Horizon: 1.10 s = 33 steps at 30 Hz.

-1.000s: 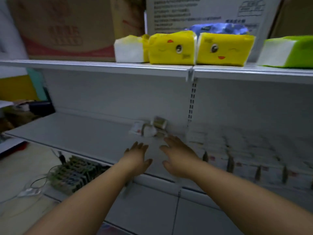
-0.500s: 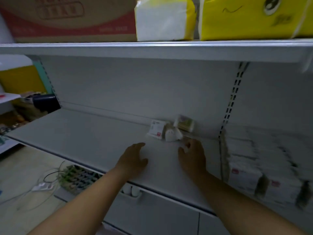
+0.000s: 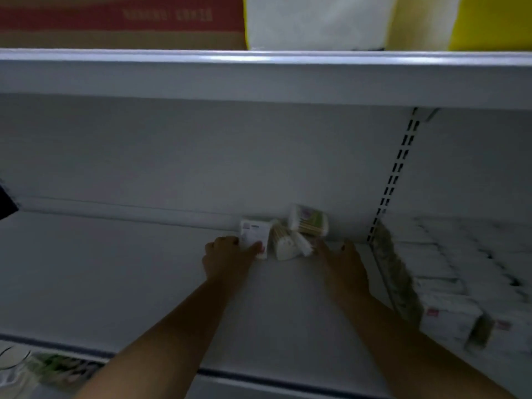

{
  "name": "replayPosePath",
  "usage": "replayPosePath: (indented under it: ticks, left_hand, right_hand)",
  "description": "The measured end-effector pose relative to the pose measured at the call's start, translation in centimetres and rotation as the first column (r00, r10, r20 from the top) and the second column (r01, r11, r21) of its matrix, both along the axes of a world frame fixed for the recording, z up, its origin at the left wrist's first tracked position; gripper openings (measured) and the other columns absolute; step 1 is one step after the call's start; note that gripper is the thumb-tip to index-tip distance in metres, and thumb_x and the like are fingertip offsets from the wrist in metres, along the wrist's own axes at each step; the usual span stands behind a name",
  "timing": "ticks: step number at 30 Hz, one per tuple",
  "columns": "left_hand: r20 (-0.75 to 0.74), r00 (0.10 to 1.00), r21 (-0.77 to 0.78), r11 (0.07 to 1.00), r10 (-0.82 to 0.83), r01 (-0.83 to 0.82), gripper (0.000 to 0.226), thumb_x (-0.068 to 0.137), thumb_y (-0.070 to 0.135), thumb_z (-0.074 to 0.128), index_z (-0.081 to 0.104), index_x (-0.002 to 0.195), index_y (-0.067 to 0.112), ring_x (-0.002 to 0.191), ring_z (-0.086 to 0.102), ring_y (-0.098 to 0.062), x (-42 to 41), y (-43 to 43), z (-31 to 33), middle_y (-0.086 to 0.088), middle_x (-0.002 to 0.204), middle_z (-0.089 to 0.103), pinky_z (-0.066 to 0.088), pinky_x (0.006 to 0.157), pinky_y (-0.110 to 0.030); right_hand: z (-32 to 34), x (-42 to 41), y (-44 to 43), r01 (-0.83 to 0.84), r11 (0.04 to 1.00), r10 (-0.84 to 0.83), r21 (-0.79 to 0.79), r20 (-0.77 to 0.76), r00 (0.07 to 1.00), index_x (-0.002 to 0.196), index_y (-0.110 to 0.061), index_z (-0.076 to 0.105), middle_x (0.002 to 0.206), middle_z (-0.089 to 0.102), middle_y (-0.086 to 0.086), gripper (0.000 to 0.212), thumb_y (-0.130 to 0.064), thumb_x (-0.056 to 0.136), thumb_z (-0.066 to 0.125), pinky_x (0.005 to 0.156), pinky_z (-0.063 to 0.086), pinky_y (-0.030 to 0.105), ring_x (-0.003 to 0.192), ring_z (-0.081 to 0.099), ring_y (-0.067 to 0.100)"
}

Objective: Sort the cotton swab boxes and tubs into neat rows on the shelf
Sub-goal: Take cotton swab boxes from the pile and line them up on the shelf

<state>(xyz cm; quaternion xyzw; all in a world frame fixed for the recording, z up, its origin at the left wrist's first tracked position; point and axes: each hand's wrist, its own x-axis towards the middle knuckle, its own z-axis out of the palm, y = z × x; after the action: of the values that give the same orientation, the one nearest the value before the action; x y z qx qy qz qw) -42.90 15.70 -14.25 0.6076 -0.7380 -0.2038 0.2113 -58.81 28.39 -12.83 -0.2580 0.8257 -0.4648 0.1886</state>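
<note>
A small pile of cotton swab packs lies at the back of the white shelf point(image 3: 100, 269). A flat white box point(image 3: 254, 231) is at its left, a tipped white tub point(image 3: 285, 244) in the middle, and a clear pack of wooden swabs point(image 3: 309, 221) leans on the back wall. My left hand point(image 3: 227, 259) reaches the white box, thumb across its lower front and fingers at its left edge. My right hand point(image 3: 344, 264) lies flat on the shelf, its fingertips just right of the tub.
Rows of white packs point(image 3: 449, 283) fill the shelf section to the right, past a slotted upright point(image 3: 394, 180). The upper shelf point(image 3: 259, 73) hangs low overhead with a cardboard carton point(image 3: 121, 21) and tissue packs point(image 3: 316, 21). A power strip point(image 3: 60, 367) lies on the floor below left.
Both hands have moved deeper into the shelf, up to the swab pile. My left hand has come onto the white box. The view has moved closer and lower under the upper shelf.
</note>
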Motion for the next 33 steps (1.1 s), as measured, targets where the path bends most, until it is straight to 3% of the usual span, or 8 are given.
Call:
replayPosePath:
  ticks: [5, 8, 11, 15, 19, 24, 28, 33]
  left_hand:
    - [-0.564, 0.823, 0.012, 0.996, -0.061, 0.083, 0.032, 0.064, 0.036, 0.081, 0.055, 0.078, 0.025, 0.077, 0.061, -0.015, 1.5, 0.6, -0.3, 0.011, 0.076, 0.062, 0.041, 0.06, -0.025]
    - [-0.72, 0.685, -0.003, 0.988, -0.11, 0.156, 0.028, 0.062, 0.02, 0.085, 0.063, 0.08, 0.019, 0.07, 0.062, -0.01, 2.2, 0.6, -0.1, 0.008, 0.076, 0.068, 0.048, 0.062, -0.02]
    - [-0.816, 0.569, 0.003, 0.983, -0.103, 0.182, 0.033, 0.062, 0.01, 0.084, 0.065, 0.089, 0.017, 0.064, 0.06, 0.0, 2.4, 0.6, -0.1, 0.011, 0.075, 0.067, 0.043, 0.055, -0.006]
    - [-0.865, 0.497, 0.023, 0.983, -0.073, 0.183, 0.056, 0.062, 0.009, 0.085, 0.055, 0.107, 0.023, 0.07, 0.055, 0.008, 2.5, 0.5, -0.1, 0.017, 0.084, 0.057, 0.04, 0.057, -0.001]
    - [-0.889, 0.452, 0.063, 0.958, -0.074, 0.281, 0.033, 0.067, 0.009, 0.082, 0.058, 0.089, 0.014, 0.062, 0.06, 0.007, 3.0, 0.6, 0.0, 0.004, 0.082, 0.065, 0.046, 0.054, -0.009]
    - [-0.901, 0.419, 0.145, 0.837, -0.109, 0.529, 0.018, 0.075, 0.003, 0.073, 0.067, 0.084, 0.018, 0.067, 0.068, -0.006, 2.8, 1.9, 0.4, -0.001, 0.082, 0.073, 0.051, 0.056, -0.017]
    - [-0.89, 0.388, 0.123, 0.692, -0.24, 0.711, 0.034, 0.072, -0.005, 0.072, 0.067, 0.095, 0.019, 0.076, 0.071, -0.015, 1.1, 4.8, 2.3, 0.0, 0.086, 0.074, 0.054, 0.06, -0.024]
    - [-0.858, 0.388, 0.09, 0.645, -0.337, 0.759, 0.031, 0.072, -0.006, 0.072, 0.065, 0.093, 0.017, 0.075, 0.069, -0.011, -2.5, 10.0, 4.9, 0.004, 0.085, 0.073, 0.055, 0.063, -0.024]
  right_hand:
    - [0.4, 0.3, -1.1, -0.06, 0.958, 0.103, 0.282, -0.14, 0.985, 0.141, -0.008, 0.039, 0.147, 0.034, 0.014, 0.095, -0.078, 0.076, 0.042, 0.104, 0.039, 0.04, 0.128, 0.044, 0.03]
    - [0.9, 0.8, -1.0, -0.015, 0.982, 0.016, 0.187, -0.004, 1.0, 0.142, -0.009, 0.035, 0.147, 0.037, 0.011, 0.099, -0.071, 0.07, 0.062, 0.094, 0.042, 0.029, 0.124, 0.048, 0.027]
    - [0.9, 2.0, 0.3, 0.106, 0.994, -0.106, -0.003, 0.077, 0.991, 0.129, -0.013, 0.043, 0.119, 0.054, 0.006, 0.077, -0.045, 0.069, 0.079, 0.063, 0.041, 0.021, 0.087, 0.054, 0.014]
    - [-0.2, 4.5, 3.6, 0.146, 0.972, -0.139, -0.183, 0.052, 0.989, 0.11, -0.009, 0.047, 0.091, 0.056, 0.005, 0.051, -0.013, 0.071, 0.081, 0.062, 0.047, 0.03, 0.074, 0.057, 0.02]
    - [0.6, 6.2, 6.4, 0.126, 0.953, -0.119, -0.277, 0.045, 0.992, 0.087, -0.023, 0.049, 0.084, 0.058, 0.002, 0.04, 0.006, 0.072, 0.072, 0.07, 0.051, 0.042, 0.078, 0.059, 0.023]
    - [2.3, 6.5, 9.4, 0.157, 0.918, -0.084, -0.364, 0.207, 0.975, 0.087, -0.026, 0.052, 0.089, 0.064, 0.001, 0.039, 0.01, 0.077, 0.065, 0.062, 0.053, 0.025, 0.077, 0.063, 0.012]
    - [3.8, 4.5, 12.8, 0.128, 0.9, -0.018, -0.418, 0.257, 0.966, 0.088, -0.019, 0.05, 0.095, 0.063, 0.006, 0.031, 0.009, 0.081, 0.06, 0.062, 0.054, 0.028, 0.083, 0.065, 0.018]
    - [4.3, 0.8, 17.1, 0.128, 0.88, 0.046, -0.458, 0.351, 0.935, 0.077, -0.015, 0.041, 0.087, 0.058, 0.008, 0.028, 0.006, 0.083, 0.058, 0.056, 0.049, 0.03, 0.074, 0.062, 0.021]
